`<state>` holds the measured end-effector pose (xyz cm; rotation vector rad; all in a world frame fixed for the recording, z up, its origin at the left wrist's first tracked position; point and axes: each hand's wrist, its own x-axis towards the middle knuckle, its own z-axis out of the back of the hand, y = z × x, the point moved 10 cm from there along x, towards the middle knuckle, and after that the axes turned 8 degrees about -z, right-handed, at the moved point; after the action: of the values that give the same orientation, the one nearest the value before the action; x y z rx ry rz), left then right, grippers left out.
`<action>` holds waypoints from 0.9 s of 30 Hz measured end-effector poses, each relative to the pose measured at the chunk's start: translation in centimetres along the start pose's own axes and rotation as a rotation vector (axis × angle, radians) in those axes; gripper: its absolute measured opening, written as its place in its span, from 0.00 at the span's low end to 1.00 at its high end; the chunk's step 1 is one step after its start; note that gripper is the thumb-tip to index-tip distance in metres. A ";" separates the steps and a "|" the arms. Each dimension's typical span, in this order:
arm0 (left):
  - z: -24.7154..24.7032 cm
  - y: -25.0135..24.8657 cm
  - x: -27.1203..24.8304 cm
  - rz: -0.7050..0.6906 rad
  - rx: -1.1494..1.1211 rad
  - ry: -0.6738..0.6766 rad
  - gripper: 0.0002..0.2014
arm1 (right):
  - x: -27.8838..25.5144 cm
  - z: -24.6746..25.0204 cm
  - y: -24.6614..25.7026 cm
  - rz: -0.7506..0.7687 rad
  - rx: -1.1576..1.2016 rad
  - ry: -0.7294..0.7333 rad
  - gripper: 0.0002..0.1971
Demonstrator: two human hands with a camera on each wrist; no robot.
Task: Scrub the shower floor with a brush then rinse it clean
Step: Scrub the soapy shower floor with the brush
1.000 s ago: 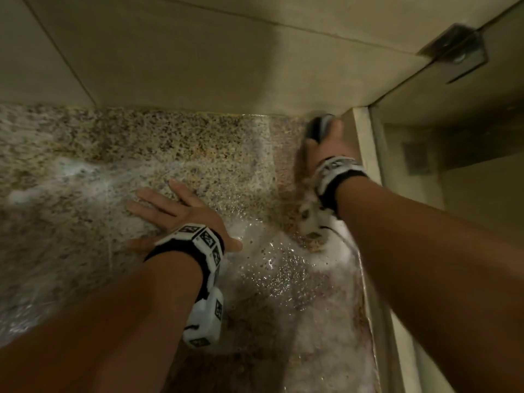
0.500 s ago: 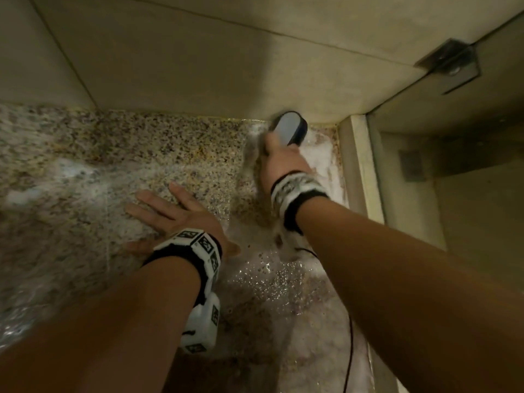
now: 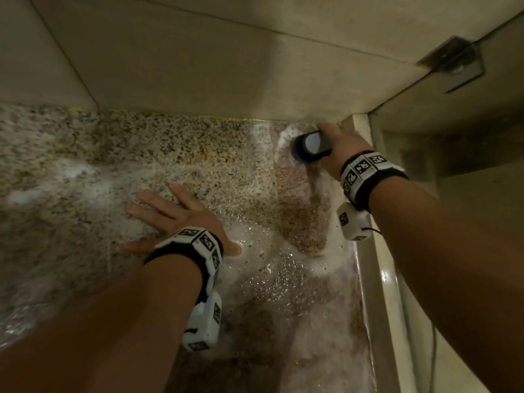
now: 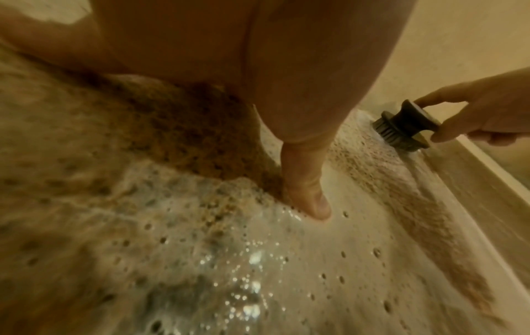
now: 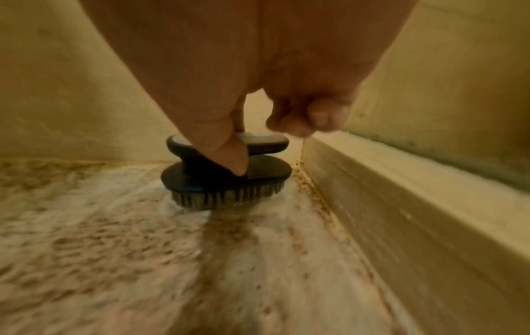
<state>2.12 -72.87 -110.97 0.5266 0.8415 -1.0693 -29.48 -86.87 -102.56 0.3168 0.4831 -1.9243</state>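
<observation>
Brush (image 3: 312, 145) stands bristles-down on the soapy floor (image 3: 198, 154) at the far right corner, pinched by the right hand (image 3: 344, 147); left hand (image 3: 181, 217) lies flat, fingers spread.

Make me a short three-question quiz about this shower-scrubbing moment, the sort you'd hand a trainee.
1. True or false: the left hand lies flat with fingers spread on the wet floor.
2. Which hand has its grip on the brush? A) left B) right C) both
3. Fill in: the brush bristles sit on the floor in the far corner, next to the pale raised ____ along the right side.

Key
1. True. It holds nothing and only presses on the stone.
2. B. The right hand holds the brush by its knob, thumb on one side and fingers on the other.
3. Curb. Foam covers the floor between the hands.
</observation>
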 end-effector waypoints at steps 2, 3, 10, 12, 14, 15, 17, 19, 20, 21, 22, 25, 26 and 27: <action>0.0 0.1 0.1 0.007 0.002 -0.002 0.94 | 0.2 1.2 -0.1 0.008 -0.149 -0.112 0.31; -0.1 0.1 0.2 0.012 -0.003 0.000 0.95 | 0.2 1.4 0.1 0.022 -0.180 -0.140 0.29; -0.2 0.1 0.0 0.004 -0.026 0.003 0.93 | -1.9 0.1 9.2 0.201 0.048 -0.149 0.29; -0.3 0.1 0.2 -0.005 -0.030 -0.001 0.93 | -2.1 -0.1 10.8 0.270 0.059 -0.166 0.29; -0.4 0.2 0.2 -0.002 -0.039 0.005 0.94 | -0.4 -0.1 8.2 0.186 0.047 -0.147 0.28; -0.4 0.2 0.2 0.002 -0.041 0.006 0.94 | 0.6 -0.1 6.1 0.115 0.040 -0.131 0.27; -0.4 0.2 0.3 0.009 -0.042 0.008 0.95 | 1.9 0.0 2.1 -0.044 0.029 -0.106 0.27; -0.4 0.2 0.3 0.018 -0.049 0.009 0.95 | 1.7 0.0 1.4 -0.108 0.056 -0.101 0.27; -0.3 0.2 0.3 0.017 -0.045 0.006 0.95 | 1.1 0.0 2.6 -0.088 0.088 -0.107 0.27; -0.3 0.2 0.3 0.015 -0.039 0.006 0.94 | 0.4 -0.2 4.3 -0.045 0.139 -0.112 0.27; -0.3 0.1 0.3 0.013 -0.037 0.009 0.94 | -0.3 -0.4 6.5 0.012 0.212 -0.112 0.27; -0.3 0.2 0.3 0.013 -0.038 0.002 0.94 | -1.8 -1.3 11.3 0.150 0.319 -0.097 0.26; -0.3 0.1 0.2 0.015 -0.034 -0.003 0.94 | -1.6 -1.4 11.5 0.152 0.338 -0.095 0.27; -0.3 0.2 0.2 0.021 -0.031 -0.006 0.94 | -1.2 -1.3 10.9 0.127 0.371 -0.087 0.29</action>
<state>2.24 -72.67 -111.30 0.5043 0.8443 -1.0370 -19.02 -89.02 -105.26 0.4888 0.0430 -1.8880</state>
